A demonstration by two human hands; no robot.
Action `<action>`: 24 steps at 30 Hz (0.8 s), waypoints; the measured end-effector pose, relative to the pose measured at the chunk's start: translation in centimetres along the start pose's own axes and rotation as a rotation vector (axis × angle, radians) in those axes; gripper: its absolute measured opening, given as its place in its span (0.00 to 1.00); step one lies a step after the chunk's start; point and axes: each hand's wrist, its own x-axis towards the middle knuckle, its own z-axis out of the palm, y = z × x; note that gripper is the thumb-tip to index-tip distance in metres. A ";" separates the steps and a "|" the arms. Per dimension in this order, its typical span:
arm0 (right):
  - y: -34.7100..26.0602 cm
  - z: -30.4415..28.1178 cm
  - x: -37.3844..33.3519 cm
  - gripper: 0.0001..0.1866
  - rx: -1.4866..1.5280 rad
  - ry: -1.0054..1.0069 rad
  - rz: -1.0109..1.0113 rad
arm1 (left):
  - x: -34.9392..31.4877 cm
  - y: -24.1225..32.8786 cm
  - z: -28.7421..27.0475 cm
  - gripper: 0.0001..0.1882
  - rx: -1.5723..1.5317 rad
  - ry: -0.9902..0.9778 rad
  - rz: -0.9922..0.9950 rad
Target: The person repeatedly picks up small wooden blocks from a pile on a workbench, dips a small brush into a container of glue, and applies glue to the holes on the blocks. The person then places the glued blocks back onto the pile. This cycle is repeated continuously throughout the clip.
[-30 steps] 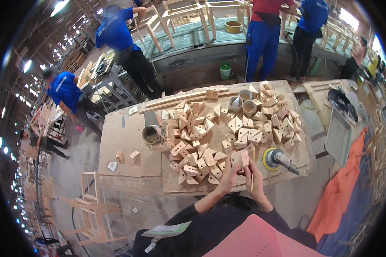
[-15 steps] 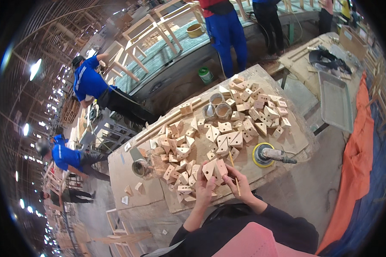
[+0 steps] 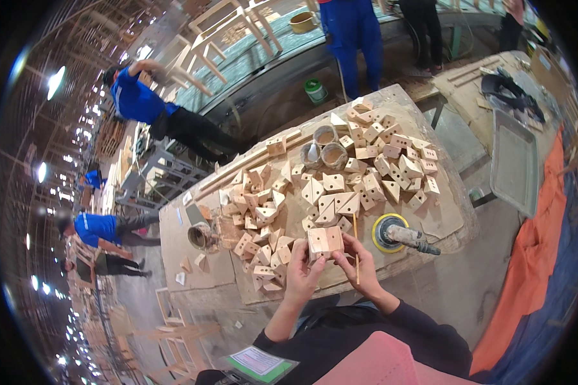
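ahead: wooden blocks [image 3: 333, 182] | right: sander [image 3: 397, 233] | gap: narrow, between them

Bare hands [image 3: 303, 277], long dark sleeves [image 3: 424, 333], pink cloth [image 3: 372, 364] (peaked on top), a white-and-green badge card [image 3: 261, 363].

left hand [image 3: 303, 274] + right hand [image 3: 365, 268]: drilled wooden blocks [image 3: 325, 241] | right hand: thin stick [image 3: 357, 260] | desk [image 3: 448, 223]: drilled triangular blocks [image 3: 332, 183], disc sander [image 3: 392, 232]

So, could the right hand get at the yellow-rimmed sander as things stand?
Probably yes: the sander lies near the right hand with nothing visible blocking the way, though that hand is busy with wooden pieces and a thin stick.
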 end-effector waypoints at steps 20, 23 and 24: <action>-0.2 15.9 0.2 0.20 -0.257 -0.377 0.105 | -6.4 -0.7 -21.2 0.23 -0.219 -0.152 -0.021; 0.3 18.7 0.2 0.22 -0.430 -0.479 0.104 | -7.7 -0.8 -24.4 0.26 -0.361 -0.238 -0.103; 0.4 19.6 0.2 0.22 -0.471 -0.499 0.125 | -8.2 -0.7 -25.3 0.27 -0.378 -0.253 -0.107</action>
